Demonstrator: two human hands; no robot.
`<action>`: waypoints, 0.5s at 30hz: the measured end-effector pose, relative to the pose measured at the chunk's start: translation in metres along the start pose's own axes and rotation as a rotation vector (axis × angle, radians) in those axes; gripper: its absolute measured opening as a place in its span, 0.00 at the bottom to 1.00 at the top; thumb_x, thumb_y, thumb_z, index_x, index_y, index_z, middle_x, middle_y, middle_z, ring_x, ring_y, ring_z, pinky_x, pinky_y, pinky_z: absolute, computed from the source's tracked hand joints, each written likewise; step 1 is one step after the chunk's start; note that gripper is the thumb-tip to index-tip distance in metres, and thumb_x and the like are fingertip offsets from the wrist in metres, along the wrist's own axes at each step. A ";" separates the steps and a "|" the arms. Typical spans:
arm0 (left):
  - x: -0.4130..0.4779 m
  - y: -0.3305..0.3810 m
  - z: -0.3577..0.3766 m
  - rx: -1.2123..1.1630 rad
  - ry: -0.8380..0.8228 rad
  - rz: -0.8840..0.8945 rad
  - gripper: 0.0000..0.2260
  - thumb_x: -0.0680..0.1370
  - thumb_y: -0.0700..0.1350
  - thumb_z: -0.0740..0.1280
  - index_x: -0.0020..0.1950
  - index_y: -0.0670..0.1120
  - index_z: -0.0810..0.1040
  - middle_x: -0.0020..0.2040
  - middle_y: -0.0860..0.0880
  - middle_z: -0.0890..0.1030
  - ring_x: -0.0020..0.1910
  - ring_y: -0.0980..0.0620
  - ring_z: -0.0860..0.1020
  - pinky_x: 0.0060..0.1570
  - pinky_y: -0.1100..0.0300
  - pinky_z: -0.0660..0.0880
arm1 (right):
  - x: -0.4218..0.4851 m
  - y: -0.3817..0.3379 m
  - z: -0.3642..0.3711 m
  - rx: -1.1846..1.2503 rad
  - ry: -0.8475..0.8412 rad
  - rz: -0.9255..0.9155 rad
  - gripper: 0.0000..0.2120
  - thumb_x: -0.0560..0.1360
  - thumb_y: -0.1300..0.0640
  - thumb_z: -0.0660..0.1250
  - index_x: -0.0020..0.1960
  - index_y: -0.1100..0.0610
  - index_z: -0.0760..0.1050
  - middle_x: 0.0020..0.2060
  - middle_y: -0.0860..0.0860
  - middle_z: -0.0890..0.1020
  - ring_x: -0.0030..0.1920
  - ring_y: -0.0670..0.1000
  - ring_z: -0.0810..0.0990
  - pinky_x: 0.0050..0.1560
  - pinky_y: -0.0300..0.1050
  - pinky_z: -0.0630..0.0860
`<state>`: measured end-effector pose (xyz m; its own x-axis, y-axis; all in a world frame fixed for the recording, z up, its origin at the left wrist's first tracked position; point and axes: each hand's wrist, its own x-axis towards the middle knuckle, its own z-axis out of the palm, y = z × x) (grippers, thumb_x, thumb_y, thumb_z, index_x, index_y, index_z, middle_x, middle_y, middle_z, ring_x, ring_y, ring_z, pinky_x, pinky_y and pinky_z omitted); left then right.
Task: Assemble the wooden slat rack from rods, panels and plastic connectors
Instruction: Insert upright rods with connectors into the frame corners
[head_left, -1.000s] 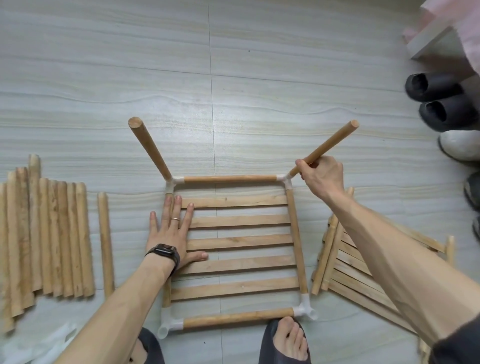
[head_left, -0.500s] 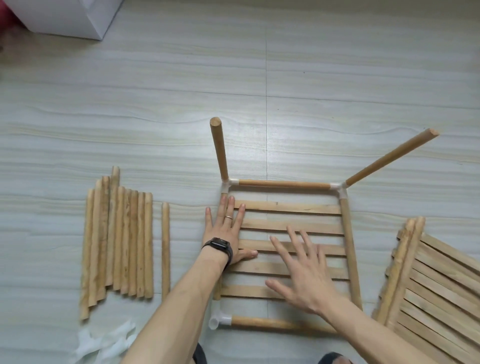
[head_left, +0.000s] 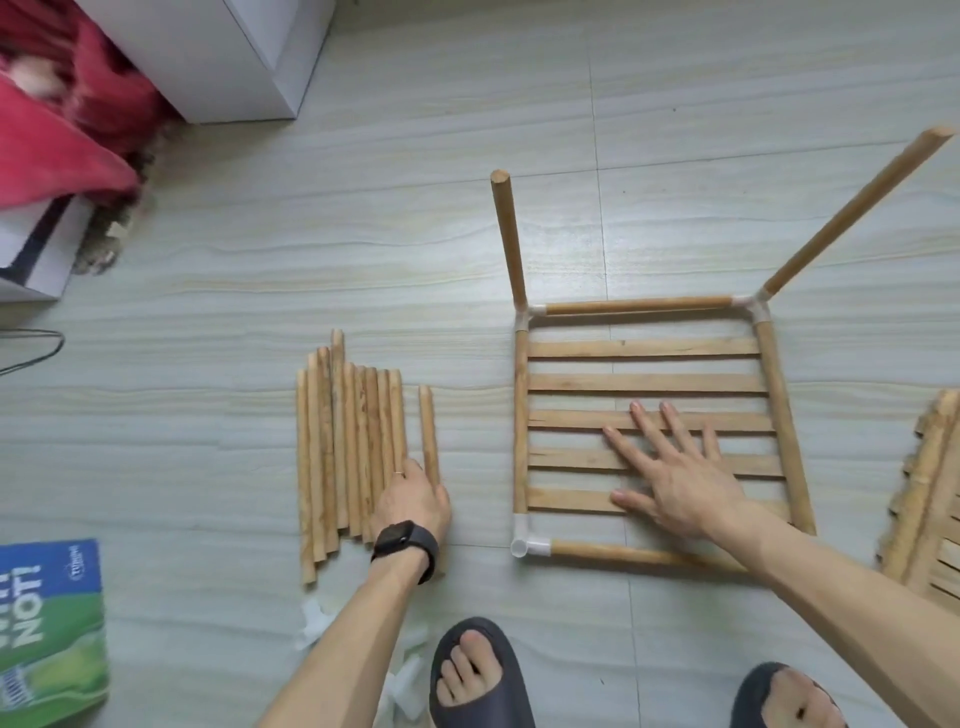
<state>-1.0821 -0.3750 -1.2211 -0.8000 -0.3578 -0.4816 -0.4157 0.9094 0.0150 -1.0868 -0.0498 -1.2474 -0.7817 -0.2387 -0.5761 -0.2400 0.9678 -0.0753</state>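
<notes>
Two upright rods (head_left: 509, 239) lever on the far corners of the slat frame (head_left: 520, 415), so if your right hand (head_left: 680, 488), fingers spread flat on its slats (head_left: 644, 347), lifts while your left hand (head_left: 413, 501) curls its fingers round the loose rod (head_left: 427, 426) left of the frame, those connectors (head_left: 535, 310) may twist loose.

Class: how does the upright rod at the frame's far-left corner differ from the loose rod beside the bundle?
The upright rod stands plugged into a white connector; the loose rod lies flat on the floor, unconnected. The left hand holds the loose rod; none touches the upright rod. Both are round wooden rods.
</notes>
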 end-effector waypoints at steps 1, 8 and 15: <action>0.000 -0.002 0.001 0.031 -0.035 0.007 0.14 0.82 0.53 0.59 0.60 0.44 0.70 0.54 0.43 0.80 0.52 0.40 0.79 0.48 0.52 0.77 | -0.004 -0.004 -0.002 0.010 0.024 0.021 0.40 0.79 0.28 0.48 0.78 0.38 0.26 0.78 0.52 0.28 0.78 0.61 0.28 0.77 0.69 0.37; -0.023 0.021 -0.030 -0.953 -0.556 0.088 0.09 0.76 0.50 0.72 0.45 0.45 0.85 0.39 0.50 0.84 0.32 0.55 0.76 0.34 0.61 0.69 | -0.055 -0.042 -0.026 0.385 0.333 -0.050 0.42 0.79 0.39 0.63 0.82 0.40 0.39 0.72 0.51 0.70 0.67 0.55 0.73 0.64 0.52 0.74; -0.083 0.091 -0.058 -0.848 -1.008 0.496 0.08 0.71 0.52 0.73 0.41 0.48 0.86 0.38 0.47 0.83 0.31 0.55 0.73 0.32 0.65 0.67 | -0.103 -0.054 -0.035 0.496 0.466 -0.035 0.25 0.80 0.45 0.63 0.74 0.35 0.61 0.58 0.43 0.79 0.46 0.50 0.81 0.43 0.52 0.80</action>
<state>-1.0783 -0.2748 -1.1289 -0.4389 0.5901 -0.6776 -0.6058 0.3625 0.7082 -1.0136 -0.0807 -1.1554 -0.9712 -0.1722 -0.1644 -0.0641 0.8543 -0.5158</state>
